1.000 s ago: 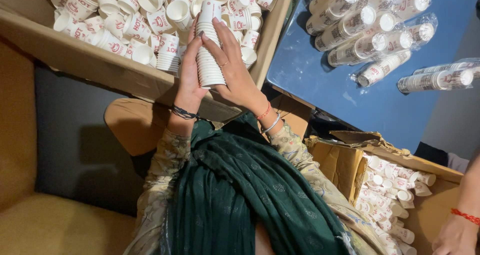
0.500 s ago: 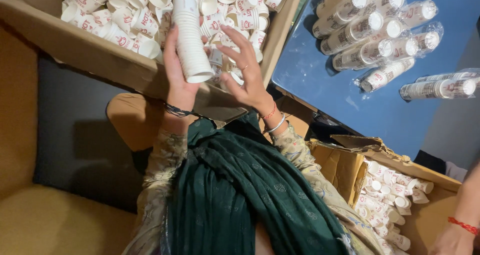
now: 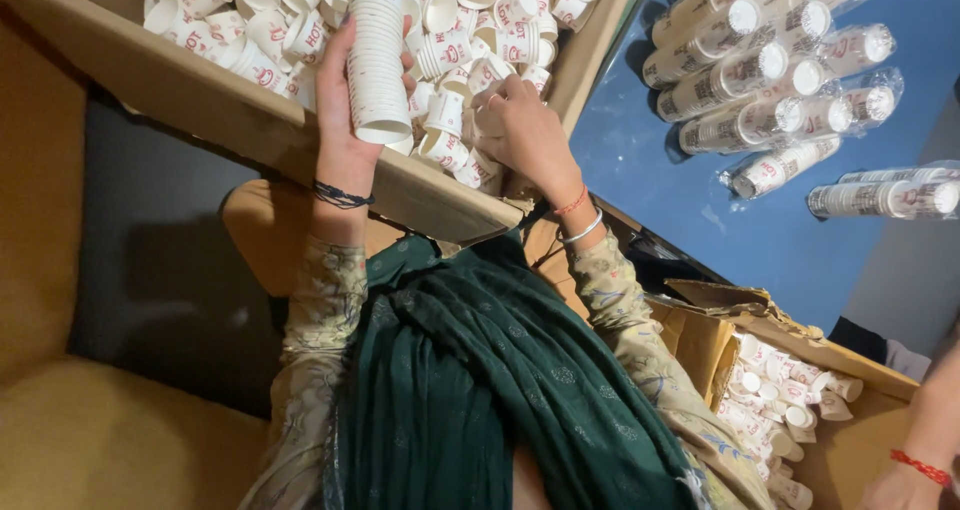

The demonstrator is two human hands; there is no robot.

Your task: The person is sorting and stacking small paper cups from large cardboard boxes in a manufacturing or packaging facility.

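My left hand [image 3: 338, 120] is shut around a tall stack of nested white paper cups [image 3: 378, 60], held upright over a large cardboard box [image 3: 200, 100]. The box is full of loose white paper cups with red print [image 3: 255, 35]. My right hand [image 3: 525, 130] is down among those loose cups at the box's near right corner, fingers curled on one small cup [image 3: 488, 122]. A dark thread bracelet is on my left wrist, and a red thread and a silver bangle are on my right.
Several plastic-wrapped sleeves of cups [image 3: 760, 70] lie on a blue surface [image 3: 660, 200] to the right. A second open cardboard box [image 3: 700, 345] with loose cups sits at lower right. Another person's hand with a red wrist thread [image 3: 915, 470] shows at the bottom right corner.
My right hand has left the stack and dropped into the loose cups. My left hand alone now holds the stack, shifted left and higher over the box.
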